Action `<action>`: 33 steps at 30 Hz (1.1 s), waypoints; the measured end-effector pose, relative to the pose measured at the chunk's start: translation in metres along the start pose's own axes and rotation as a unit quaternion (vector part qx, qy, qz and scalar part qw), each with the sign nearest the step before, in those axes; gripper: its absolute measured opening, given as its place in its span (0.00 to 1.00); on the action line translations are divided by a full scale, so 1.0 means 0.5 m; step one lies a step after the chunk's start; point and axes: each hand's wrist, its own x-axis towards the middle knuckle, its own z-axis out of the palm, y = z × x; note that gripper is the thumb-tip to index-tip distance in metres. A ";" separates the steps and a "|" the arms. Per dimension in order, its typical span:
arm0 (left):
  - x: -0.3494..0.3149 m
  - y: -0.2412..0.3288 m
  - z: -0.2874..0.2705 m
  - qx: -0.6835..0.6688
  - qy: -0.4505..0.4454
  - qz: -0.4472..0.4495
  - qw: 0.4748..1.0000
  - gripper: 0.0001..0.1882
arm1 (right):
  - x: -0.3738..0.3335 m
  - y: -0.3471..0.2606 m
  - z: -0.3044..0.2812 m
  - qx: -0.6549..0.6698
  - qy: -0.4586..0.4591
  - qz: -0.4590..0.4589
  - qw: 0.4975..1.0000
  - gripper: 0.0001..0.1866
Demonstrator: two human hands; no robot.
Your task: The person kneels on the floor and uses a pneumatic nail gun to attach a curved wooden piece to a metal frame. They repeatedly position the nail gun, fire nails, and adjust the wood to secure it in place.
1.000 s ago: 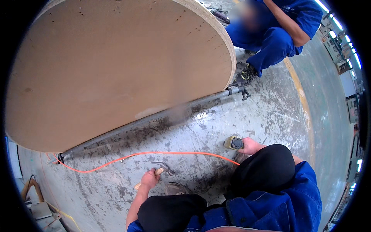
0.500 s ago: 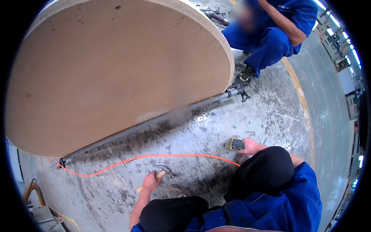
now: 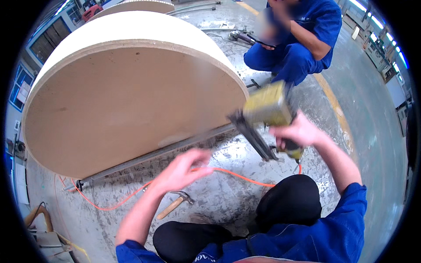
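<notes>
A yellow-green nail gun (image 3: 265, 106) with a black magazine is raised off the floor, blurred by motion. My right hand (image 3: 294, 133) is closed round its handle, and an orange air hose (image 3: 237, 176) runs from its lower end. My left hand (image 3: 183, 168) hangs in the air with nothing in it, fingers stretched out and a little blurred. Below it, a claw hammer (image 3: 174, 205) with a wooden handle lies on the floor near my left knee. In front of me stands a big rounded wooden panel structure (image 3: 131, 105) with a white curved side.
A long metal bar clamp (image 3: 149, 153) runs along the panel's lower edge. Beyond it, a person in blue work clothes (image 3: 302, 48) squats at the far right. A power tool (image 3: 241, 37) lies on the floor beside them. Offcuts (image 3: 46, 239) sit at the lower left.
My right hand has lifted the nail gun from low near the floor. My left hand has let go of the hammer and risen. The view has tilted up, showing more of the white side.
</notes>
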 end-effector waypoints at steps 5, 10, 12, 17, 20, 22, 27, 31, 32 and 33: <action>0.192 0.227 -0.020 -0.195 0.208 0.301 0.910 0.30 | 0.010 -0.279 -0.041 0.043 0.028 -0.191 0.980 0.15; 0.239 0.367 -0.018 -0.345 0.341 0.305 0.819 0.20 | 0.024 -0.430 -0.025 0.021 0.052 -0.149 0.987 0.23; 0.251 0.379 -0.028 -0.384 0.355 0.318 0.791 0.18 | 0.047 -0.483 -0.039 0.097 -0.030 -0.066 0.993 0.11; 0.261 0.358 -0.051 -0.405 0.354 0.366 0.759 0.18 | 0.083 -0.514 -0.020 0.083 -0.064 -0.027 0.994 0.11; 0.276 0.353 -0.054 -0.455 0.333 0.391 0.727 0.19 | 0.105 -0.514 -0.023 0.081 -0.076 -0.011 0.994 0.11; 0.274 0.351 -0.058 -0.453 0.320 0.410 0.724 0.22 | 0.119 -0.509 -0.018 0.084 -0.082 -0.013 0.993 0.11; 0.269 0.341 -0.067 -0.442 0.315 0.392 0.743 0.24 | 0.125 -0.508 -0.004 0.082 -0.073 -0.027 0.994 0.11; 0.271 0.339 -0.065 -0.455 0.310 0.391 0.738 0.24 | 0.130 -0.506 -0.006 0.083 -0.081 -0.029 0.993 0.11; 0.273 0.340 -0.065 -0.456 0.308 0.397 0.735 0.24 | 0.129 -0.507 -0.007 0.080 -0.082 -0.033 0.993 0.11; 0.275 0.340 -0.065 -0.457 0.305 0.402 0.732 0.24 | 0.129 -0.506 -0.008 0.078 -0.084 -0.037 0.993 0.11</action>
